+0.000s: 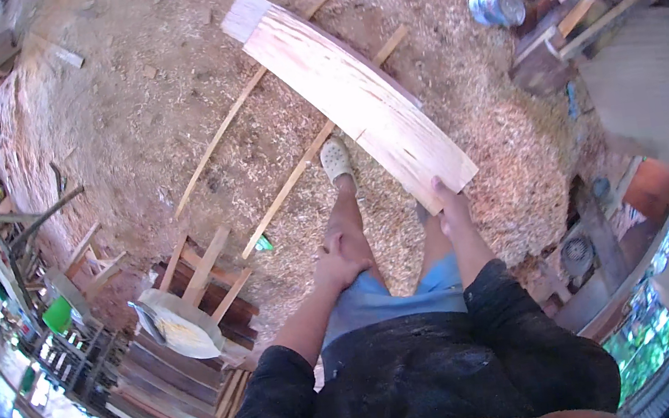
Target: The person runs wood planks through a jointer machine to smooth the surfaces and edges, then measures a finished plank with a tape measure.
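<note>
"Where's the board?"
"I see it over two wooden strips, its near end clamped in the fingers of the right hand."
"And the left hand?"
"On the leg; I can't tell whether its fingers are together."

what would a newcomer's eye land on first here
Probably the wide, pale wooden plank slanting across the upper middle, its near end held by the right hand. Next might come the two thin wooden strips crossing beneath it, then the cylindrical can at upper right, beside stacked wood offcuts.
</note>
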`<state>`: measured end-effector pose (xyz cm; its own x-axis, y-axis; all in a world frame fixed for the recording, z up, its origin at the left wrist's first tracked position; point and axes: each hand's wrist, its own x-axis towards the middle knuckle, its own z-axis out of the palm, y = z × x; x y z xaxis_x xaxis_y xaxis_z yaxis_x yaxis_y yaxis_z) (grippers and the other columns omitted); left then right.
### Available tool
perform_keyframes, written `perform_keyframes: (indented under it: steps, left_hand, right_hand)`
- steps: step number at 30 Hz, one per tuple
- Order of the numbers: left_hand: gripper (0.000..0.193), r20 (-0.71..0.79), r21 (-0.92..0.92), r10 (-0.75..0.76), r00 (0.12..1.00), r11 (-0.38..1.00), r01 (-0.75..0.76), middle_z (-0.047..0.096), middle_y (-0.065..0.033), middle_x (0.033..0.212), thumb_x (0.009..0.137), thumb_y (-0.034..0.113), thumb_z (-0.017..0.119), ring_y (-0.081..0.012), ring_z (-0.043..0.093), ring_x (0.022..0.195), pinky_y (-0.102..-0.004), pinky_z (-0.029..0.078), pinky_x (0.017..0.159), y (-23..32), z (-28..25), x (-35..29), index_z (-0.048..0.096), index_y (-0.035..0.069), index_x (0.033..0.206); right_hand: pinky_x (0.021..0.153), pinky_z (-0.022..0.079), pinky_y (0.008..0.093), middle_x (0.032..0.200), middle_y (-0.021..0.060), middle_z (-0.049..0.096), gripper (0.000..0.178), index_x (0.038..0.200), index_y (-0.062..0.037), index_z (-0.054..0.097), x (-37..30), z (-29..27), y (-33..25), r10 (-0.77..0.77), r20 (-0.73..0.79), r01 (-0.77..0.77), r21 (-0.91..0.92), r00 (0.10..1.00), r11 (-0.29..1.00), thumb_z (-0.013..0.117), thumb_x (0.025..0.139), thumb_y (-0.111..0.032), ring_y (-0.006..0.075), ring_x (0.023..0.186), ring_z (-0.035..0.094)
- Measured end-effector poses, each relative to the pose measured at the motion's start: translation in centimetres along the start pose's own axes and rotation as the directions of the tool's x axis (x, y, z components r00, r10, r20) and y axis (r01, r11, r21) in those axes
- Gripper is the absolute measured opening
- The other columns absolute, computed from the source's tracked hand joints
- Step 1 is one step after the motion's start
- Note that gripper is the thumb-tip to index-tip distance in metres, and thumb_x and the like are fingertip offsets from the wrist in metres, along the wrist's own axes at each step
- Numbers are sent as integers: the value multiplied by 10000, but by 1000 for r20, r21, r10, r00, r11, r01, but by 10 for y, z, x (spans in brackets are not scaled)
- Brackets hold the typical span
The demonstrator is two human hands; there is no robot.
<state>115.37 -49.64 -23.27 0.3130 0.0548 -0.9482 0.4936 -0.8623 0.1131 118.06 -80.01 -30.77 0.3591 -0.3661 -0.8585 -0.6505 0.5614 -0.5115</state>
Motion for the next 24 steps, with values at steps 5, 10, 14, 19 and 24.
perform_keyframes:
  steps: [5, 10, 14, 19, 24]
  left_hand:
    - [1097, 48, 143, -104, 993, 985, 96, 344, -346, 1537, 704, 584, 850, -547, 495, 1340, -529, 464, 1126, 28, -7, 1, 291, 269, 1594]
    - [999, -20, 156, -49, 999, 986, 52, 336, -329, 1534, 715, 548, 851, -522, 537, 1298, -527, 493, 1087, 56, -8, 9, 389, 275, 1559]
    - [1023, -34, 219, -56, 998, 974, 62, 333, -294, 1561, 700, 577, 861, -510, 531, 1324, -539, 482, 1099, 61, -10, 19, 374, 314, 1560]
    - [1002, -78, 202, -98, 992, 973, 112, 342, -271, 1555, 718, 575, 844, -477, 511, 1351, -548, 485, 1088, 58, -25, 21, 363, 337, 1565]
    - [999, -97, 236, -54, 994, 969, 75, 346, -250, 1560, 721, 583, 841, -458, 505, 1364, -545, 487, 1084, 53, -23, 28, 364, 339, 1565]
  right_hand:
    - [992, 526, 378, 1262, 126, 684, 620, 1380, 35, 565, 56, -8, 25, 73, -10, -73, -11, 997, 997, 846, 887, -216, 226, 1156, 648]
    - [980, 513, 375, 1255, 102, 694, 567, 1346, 33, 601, 140, -1, 54, 128, 65, -127, -23, 990, 992, 838, 892, -212, 208, 1123, 658]
    - [973, 510, 371, 1254, 105, 698, 586, 1352, 22, 603, 183, 36, 62, 39, 47, -36, -52, 998, 998, 847, 886, -235, 209, 1112, 662]
    - [959, 515, 370, 1229, 111, 712, 614, 1354, 20, 607, 195, 68, 38, 44, 162, -20, -146, 986, 989, 863, 874, -265, 210, 1111, 664]
    - [957, 523, 363, 1214, 111, 725, 577, 1331, 5, 634, 210, 58, 34, 46, 163, -16, -177, 985, 984, 858, 870, -260, 213, 1088, 676]
